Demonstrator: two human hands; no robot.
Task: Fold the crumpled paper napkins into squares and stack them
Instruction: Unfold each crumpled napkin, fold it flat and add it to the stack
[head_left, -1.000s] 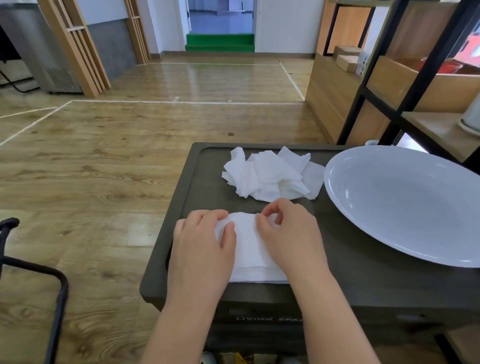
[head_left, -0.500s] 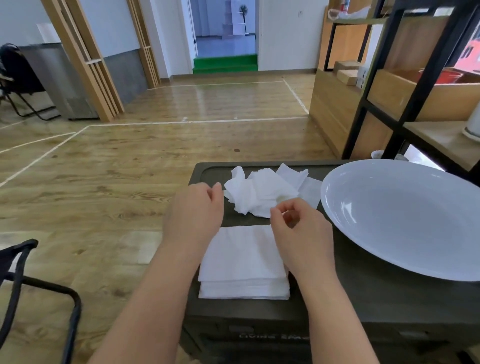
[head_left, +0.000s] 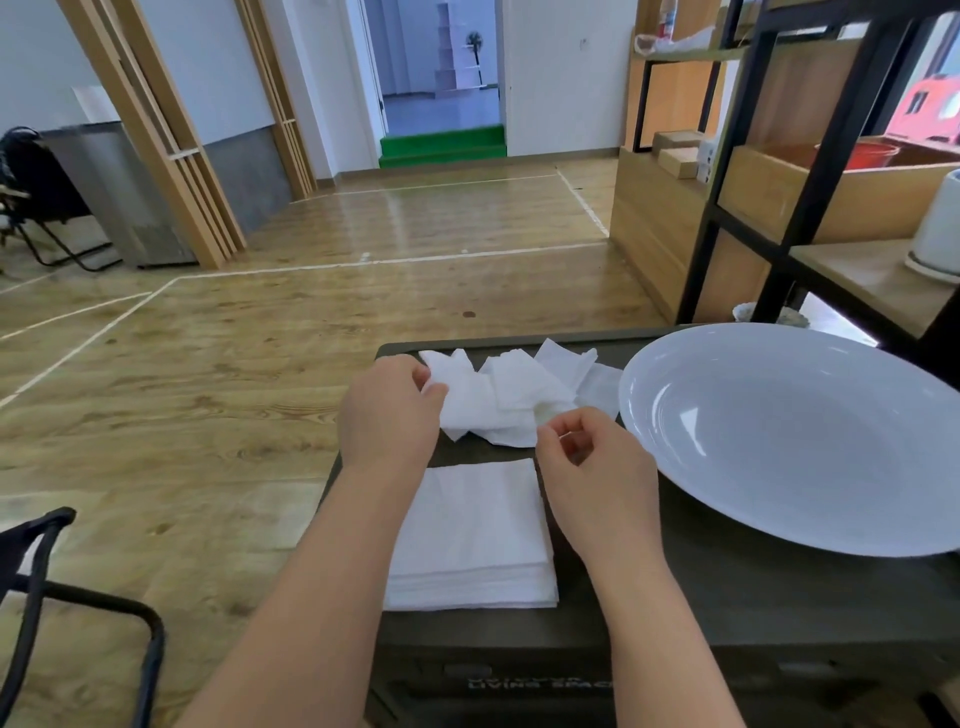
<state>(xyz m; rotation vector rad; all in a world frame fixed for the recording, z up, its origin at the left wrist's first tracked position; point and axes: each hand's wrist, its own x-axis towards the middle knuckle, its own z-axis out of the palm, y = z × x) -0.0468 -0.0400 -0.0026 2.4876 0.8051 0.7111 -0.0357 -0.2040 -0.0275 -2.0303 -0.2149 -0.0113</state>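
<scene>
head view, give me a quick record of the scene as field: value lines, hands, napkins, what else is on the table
left hand: at the left edge of the crumpled napkins, fingers touching them
right hand: fingers curled near the pile's near edge; cannot tell if it holds anything
folded stack: squared pile at the table's near edge, between the forearms
plate: large, white, right of the napkins
table: dark top

A large indoor hall, like an activity room or a studio, is shown. A wide wooden floor (head_left: 322, 322) is marked with white lines (head_left: 395, 258). Wooden shelving (head_left: 810, 197) with black frames is placed at the right, and green steps (head_left: 442, 147) are seen at a doorway. A folding chair (head_left: 36, 208) is kept by the left wall.
</scene>
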